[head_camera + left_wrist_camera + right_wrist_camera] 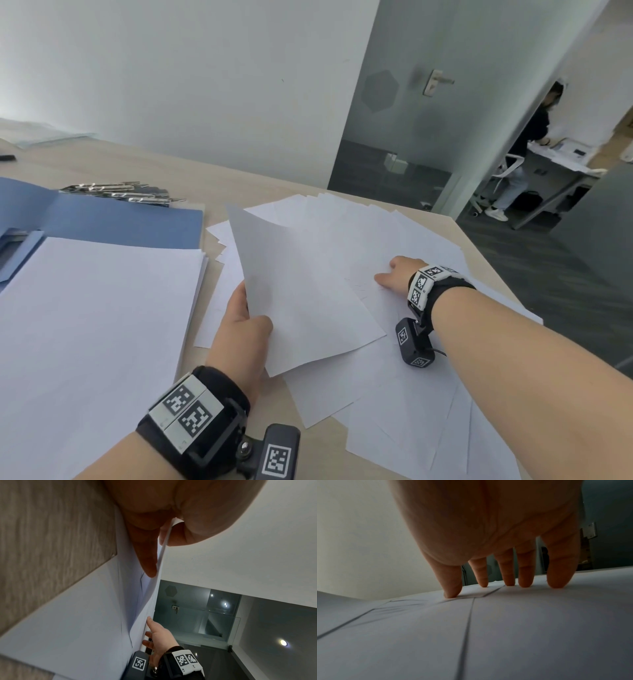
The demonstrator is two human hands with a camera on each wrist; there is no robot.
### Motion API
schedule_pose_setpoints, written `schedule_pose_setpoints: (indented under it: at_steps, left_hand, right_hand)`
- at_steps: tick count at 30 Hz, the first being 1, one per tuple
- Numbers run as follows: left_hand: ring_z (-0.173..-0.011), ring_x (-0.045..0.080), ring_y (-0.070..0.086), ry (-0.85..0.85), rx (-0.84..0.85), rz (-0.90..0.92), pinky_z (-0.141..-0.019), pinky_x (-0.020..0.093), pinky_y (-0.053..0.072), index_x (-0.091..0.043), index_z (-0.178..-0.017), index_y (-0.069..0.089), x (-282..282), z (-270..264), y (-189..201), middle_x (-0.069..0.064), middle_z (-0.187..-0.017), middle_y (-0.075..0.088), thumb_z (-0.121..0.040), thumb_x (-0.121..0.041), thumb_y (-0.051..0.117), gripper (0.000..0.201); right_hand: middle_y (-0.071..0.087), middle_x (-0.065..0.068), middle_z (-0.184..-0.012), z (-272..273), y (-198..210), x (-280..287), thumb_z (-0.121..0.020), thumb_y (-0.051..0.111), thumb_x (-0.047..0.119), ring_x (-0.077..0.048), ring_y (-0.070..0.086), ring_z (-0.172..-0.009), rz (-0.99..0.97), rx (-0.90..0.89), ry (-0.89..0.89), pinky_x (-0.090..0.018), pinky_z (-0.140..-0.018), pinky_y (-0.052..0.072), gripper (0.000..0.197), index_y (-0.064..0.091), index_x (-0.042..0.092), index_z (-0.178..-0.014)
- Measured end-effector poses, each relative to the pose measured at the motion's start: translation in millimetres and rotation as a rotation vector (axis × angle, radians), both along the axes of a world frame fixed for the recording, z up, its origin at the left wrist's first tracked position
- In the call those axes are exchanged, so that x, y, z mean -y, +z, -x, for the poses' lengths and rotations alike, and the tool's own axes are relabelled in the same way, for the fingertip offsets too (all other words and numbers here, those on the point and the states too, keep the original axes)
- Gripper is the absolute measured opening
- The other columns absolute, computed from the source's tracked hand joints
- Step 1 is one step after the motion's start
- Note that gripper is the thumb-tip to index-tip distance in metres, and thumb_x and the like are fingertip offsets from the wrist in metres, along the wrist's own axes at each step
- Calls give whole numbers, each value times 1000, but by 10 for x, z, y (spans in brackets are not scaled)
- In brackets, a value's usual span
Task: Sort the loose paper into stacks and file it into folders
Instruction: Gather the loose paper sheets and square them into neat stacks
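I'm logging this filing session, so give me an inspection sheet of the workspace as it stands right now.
Surface: light wood table, mostly under paper.
Job's things: neat stack at left; blue folder behind it; loose sheets spread at right.
Clutter: metal clips beyond the folder.
Grips: left hand pinches a lifted sheet; right hand presses straight fingers on the loose sheets.
Cables: short lead at the right wrist camera.
Surroundings: white wall, glass door, a person at a desk beyond.
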State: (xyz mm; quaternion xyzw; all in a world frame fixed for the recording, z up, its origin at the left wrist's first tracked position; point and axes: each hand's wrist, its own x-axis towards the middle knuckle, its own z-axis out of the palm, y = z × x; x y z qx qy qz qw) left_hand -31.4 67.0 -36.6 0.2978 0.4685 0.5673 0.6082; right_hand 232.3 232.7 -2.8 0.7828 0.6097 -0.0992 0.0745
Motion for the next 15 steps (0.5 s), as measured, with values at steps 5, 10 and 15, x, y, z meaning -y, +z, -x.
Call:
schedule_pose_setpoints:
  at_steps: [5, 10, 15]
  left_hand:
    - [-100, 30, 72, 42, 55, -28, -72, 44, 59, -44, -129, 58, -14, 15, -4, -3, -115, 73, -85, 16, 27, 80]
    - [-99, 33, 72, 71, 59, -46, -78, 50, 61, -47, -130, 55, -23, 14, -12, -3, -116, 73, -84, 16, 28, 83]
    - [-102, 33, 72, 57, 36, -44, -85, 59, 58, -49, -127, 56, -25, 17, -31, -3, -117, 72, -83, 14, 29, 82]
  right_hand:
    - [43, -5, -155, 56, 97, -1, -95, 62, 38, -27, 46, -137, 33, -44, 149, -28, -106, 38, 67, 34, 26, -155]
    - [45, -9, -154, 85, 136, -45, -89, 69, 15, -26, 54, -130, 72, -119, 210, -27, -104, 43, 76, 34, 31, -155]
    - [48, -5, -152, 78, 170, -100, -93, 65, 14, -22, 52, -133, 31, -276, 148, -26, -102, 42, 63, 42, 24, -150]
